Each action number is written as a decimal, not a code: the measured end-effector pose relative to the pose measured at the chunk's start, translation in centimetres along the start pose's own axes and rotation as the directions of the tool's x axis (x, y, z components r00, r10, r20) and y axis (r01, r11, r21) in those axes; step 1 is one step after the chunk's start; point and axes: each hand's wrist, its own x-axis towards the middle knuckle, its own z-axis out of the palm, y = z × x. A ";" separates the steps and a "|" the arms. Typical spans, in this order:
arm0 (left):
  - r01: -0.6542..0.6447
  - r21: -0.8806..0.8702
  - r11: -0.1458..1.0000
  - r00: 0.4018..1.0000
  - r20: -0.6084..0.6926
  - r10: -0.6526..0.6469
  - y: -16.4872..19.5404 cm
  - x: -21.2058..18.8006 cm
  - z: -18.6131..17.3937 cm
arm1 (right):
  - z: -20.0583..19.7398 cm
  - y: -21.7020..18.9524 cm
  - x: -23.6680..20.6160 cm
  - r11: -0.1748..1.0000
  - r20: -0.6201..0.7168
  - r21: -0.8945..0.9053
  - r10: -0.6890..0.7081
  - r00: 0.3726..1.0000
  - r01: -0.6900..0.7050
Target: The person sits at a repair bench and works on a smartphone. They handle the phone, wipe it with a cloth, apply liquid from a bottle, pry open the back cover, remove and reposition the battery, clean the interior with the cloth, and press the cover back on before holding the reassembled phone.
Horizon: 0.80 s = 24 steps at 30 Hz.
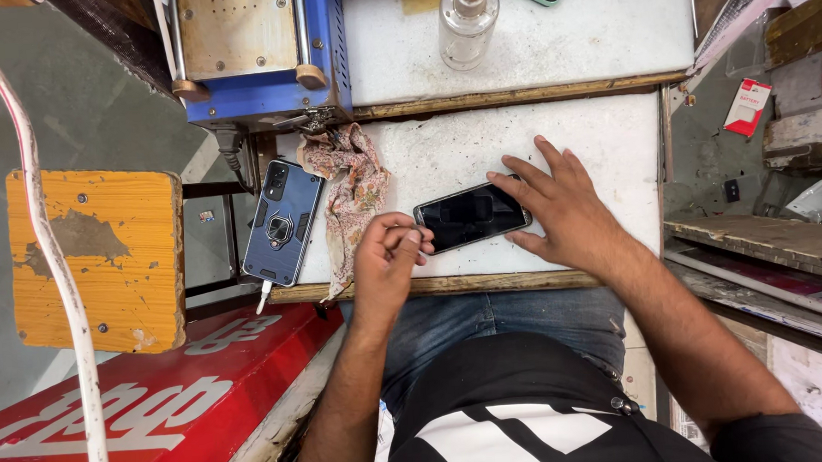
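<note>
A black smartphone point(470, 216) lies screen up on the white worktop point(481, 145). My right hand point(562, 206) rests flat on the phone's right end, fingers spread, pinning it down. My left hand point(386, 260) is at the phone's left end with its fingers curled, fingertips pinched against the corner; whether a small tool sits between them cannot be made out. A crumpled patterned cloth point(354, 192) lies just left of my left hand.
A second phone in a blue rugged case point(284, 223) lies at the worktop's left edge with a cable plugged in. A blue machine point(255, 53) and a clear bottle point(467, 21) stand behind. An orange stool point(98, 258) is at left, cluttered shelves at right.
</note>
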 end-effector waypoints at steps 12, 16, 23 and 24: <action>-0.110 -0.031 0.993 0.987 -0.117 0.106 -2.3 1.4 -0.7 | 2.9 -5.6 -2.7 0.901 -0.120 0.288 0.369 0.921 -0.324; -0.139 -0.038 0.990 0.986 -0.094 0.135 -2.9 2.7 0.6 | 3.2 -5.0 -3.0 0.638 -0.051 0.711 0.465 0.884 -0.295; -0.124 0.379 0.917 0.981 -0.090 0.171 -0.2 3.8 1.6 | 4.5 -3.9 -3.4 -0.271 0.340 0.934 0.470 0.815 -0.234; -0.124 0.408 0.905 0.979 -0.097 0.178 0.1 3.9 1.8 | 4.8 -4.1 -3.4 -0.336 0.375 0.913 0.470 0.799 -0.230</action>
